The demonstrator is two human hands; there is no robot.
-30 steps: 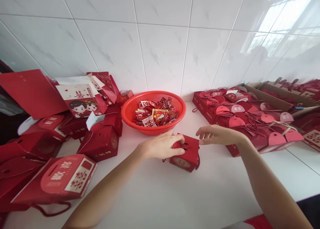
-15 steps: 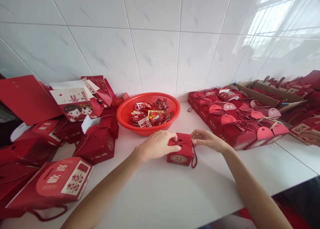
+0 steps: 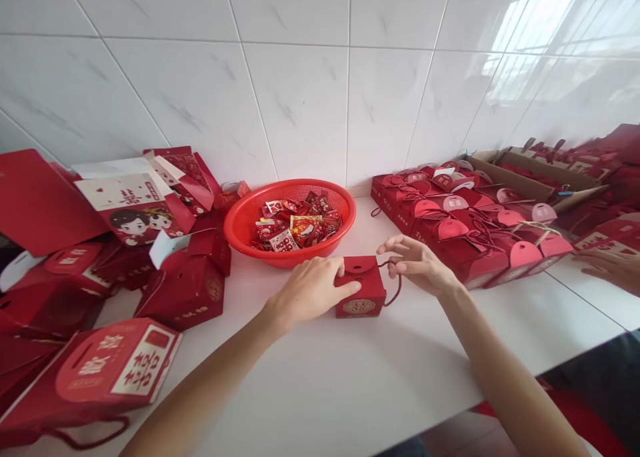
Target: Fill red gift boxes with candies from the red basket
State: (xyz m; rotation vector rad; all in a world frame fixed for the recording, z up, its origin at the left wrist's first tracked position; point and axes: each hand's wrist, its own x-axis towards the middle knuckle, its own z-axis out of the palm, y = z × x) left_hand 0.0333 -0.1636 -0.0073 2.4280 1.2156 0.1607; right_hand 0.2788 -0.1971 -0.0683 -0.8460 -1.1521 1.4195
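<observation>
A small red gift box (image 3: pixel 361 290) with a round printed emblem on its front stands on the white table, its top flaps folded down. My left hand (image 3: pixel 315 289) grips the box from its left, the thumb lying across the top near two holes. A dark red cord (image 3: pixel 396 293) runs from the box's right side in a loop. My right hand (image 3: pixel 418 264) pinches that cord beside the box, the fingers slightly raised above the table. The box's left side is hidden behind my left hand.
Behind the box sits a red plastic basket (image 3: pixel 235 236) of wrapped sweets against the tiled wall. Red boxes (image 3: pixel 185 287), some unfolded, crowd the left. Rows of closed boxes (image 3: pixel 480 264) stand right, near an open carton (image 3: pixel 530 176). Another person's hand (image 3: pixel 613 270) is at the right edge.
My right hand has moved slightly up and away from the box, drawing the cord outward into a wider loop. My left hand stays on the box. The view has shifted a little.
</observation>
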